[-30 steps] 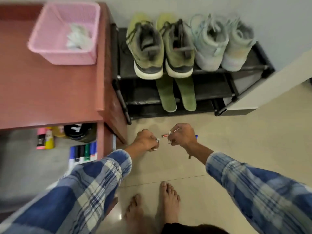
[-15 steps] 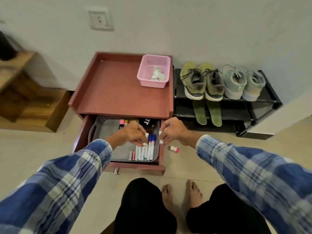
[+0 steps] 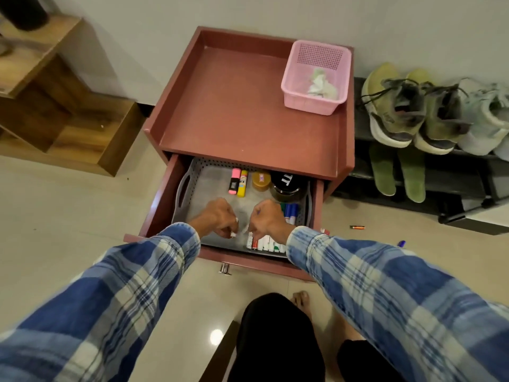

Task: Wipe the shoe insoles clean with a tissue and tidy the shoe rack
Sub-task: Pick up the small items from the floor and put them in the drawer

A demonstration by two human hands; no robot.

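Both my hands reach into the open drawer (image 3: 162,205) of the red cabinet (image 3: 248,111). My left hand (image 3: 217,219) pinches a small white marker above the grey tray (image 3: 214,177). My right hand (image 3: 265,219) curls its fingers round a marker at the row of markers (image 3: 265,242) in the tray's front right corner. Two green insoles (image 3: 398,175) lie on the lower shelf of the black shoe rack (image 3: 454,188), under the olive shoes (image 3: 407,111). A crumpled tissue (image 3: 321,84) sits in the pink basket (image 3: 316,78) on the cabinet top.
Pale grey shoes (image 3: 487,117) stand at the right end of the rack. The tray also holds highlighters (image 3: 238,181) and jars (image 3: 286,186). A battery (image 3: 357,227) and a blue pen (image 3: 401,243) lie on the tiled floor. A wooden shelf unit (image 3: 55,106) stands to the left.
The view swung from the shoe rack to the cabinet drawer. Both hands moved from above the floor into the drawer tray and now hold markers down by the marker row.
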